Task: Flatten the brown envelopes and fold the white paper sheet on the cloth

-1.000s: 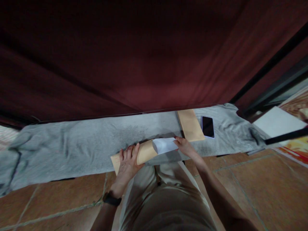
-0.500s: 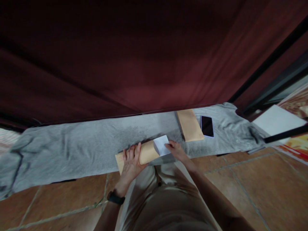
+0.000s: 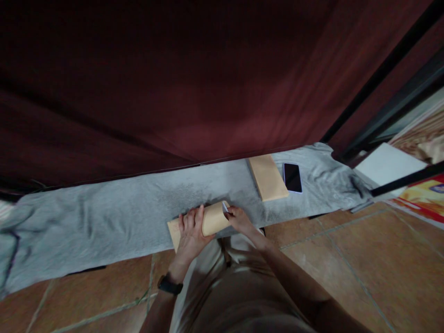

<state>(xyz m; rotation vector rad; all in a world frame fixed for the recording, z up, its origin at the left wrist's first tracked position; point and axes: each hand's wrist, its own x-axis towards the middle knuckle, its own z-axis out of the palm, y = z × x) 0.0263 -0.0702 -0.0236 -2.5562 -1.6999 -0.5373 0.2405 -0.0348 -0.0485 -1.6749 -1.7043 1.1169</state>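
Observation:
A tan paper envelope (image 3: 215,219) lies near the front edge of the cloth, its right end bowed open. My left hand (image 3: 190,231) grips it across the middle, thumb along the near side and fingers over the top. At the open end, my right hand (image 3: 239,219) pinches a folded white paper (image 3: 225,207). Only a small corner of that paper shows; the rest is inside the envelope, and my fingertips are at the mouth.
A stack of tan envelopes (image 3: 268,178) lies to the right on the grey cloth (image 3: 121,208), beside a dark-screened phone (image 3: 292,178). A dark red curtain (image 3: 208,92) hangs behind. At far right is a white board (image 3: 388,167) near a black bar.
My right hand has moved left, and the white paper has slid into the envelope until just a corner shows. My left hand keeps its hold. The view has turned slightly.

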